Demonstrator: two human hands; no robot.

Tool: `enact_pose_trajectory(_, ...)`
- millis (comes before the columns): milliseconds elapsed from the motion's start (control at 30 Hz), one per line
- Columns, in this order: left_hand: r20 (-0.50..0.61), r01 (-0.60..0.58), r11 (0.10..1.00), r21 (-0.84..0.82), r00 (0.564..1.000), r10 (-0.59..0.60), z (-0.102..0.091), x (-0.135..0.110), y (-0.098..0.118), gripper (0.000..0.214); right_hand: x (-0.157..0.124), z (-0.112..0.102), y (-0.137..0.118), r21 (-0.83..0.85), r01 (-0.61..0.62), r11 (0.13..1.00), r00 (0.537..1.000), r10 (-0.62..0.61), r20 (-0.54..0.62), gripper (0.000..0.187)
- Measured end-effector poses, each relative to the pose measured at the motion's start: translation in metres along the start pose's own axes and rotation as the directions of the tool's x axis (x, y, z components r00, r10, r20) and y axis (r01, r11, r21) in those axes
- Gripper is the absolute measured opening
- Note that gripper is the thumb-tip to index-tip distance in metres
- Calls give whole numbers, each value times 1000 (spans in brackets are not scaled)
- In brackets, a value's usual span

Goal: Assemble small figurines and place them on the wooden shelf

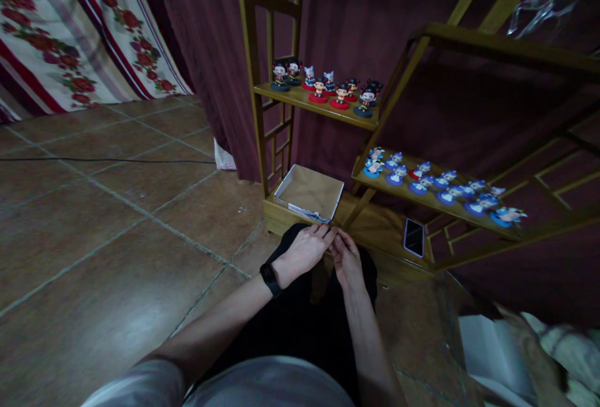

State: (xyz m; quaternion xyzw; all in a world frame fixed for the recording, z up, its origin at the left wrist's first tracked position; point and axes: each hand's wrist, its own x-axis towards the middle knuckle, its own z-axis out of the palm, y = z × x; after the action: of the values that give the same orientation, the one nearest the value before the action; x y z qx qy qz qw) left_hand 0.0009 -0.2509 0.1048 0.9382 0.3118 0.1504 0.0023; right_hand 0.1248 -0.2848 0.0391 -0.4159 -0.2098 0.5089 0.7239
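Note:
My left hand, with a dark band on its wrist, is above my lap with the fingers bent and pressed together. Against it, fingertip to fingertip, my right hand is closed in a pinch. Anything between the fingers is too small or hidden to make out. Just beyond the hands, an open shallow cardboard box with white edges rests on the lowest board of a wooden display shelf. The inside of the box looks bare brown. A phone lies on the same board, right of my hands.
Small figurines on red and black bases stand on the upper left shelf. Several blue and white figurines line the middle shelf. A clear glass-like ornament is top right. A white box sits on the floor lower right. A cable crosses the tiles.

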Motion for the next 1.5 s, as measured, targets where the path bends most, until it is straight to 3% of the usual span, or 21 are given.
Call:
enact_pose_trajectory(333,10,5,999,-39,1000,-4,2,-2,-1,43,-1,-3,0,-9,-33,999,999,34,21,25)
enact_pose_trajectory(567,-44,122,917,-380,988,-150,11,-3,-9,34,-5,0,-5,-36,-59,998,998,60,3,21)
enact_pose_trajectory(767,23,216,726,-653,963,-267,21,-2,-16,30,-4,1,-8,-72,-111,991,994,110,-13,20)
enact_pose_trajectory(1067,121,272,423,-864,929,-350,30,-2,-19,27,-4,0,-6,-53,-130,990,991,130,3,22)
enact_pose_trajectory(1333,344,359,-39,-932,848,-403,36,0,-22,34,-8,7,-14,-113,-87,990,996,91,26,27)
enact_pose_trajectory(1500,449,408,-187,-893,810,-377,25,-1,-19,41,-8,11,-16,-255,0,967,999,9,35,24)
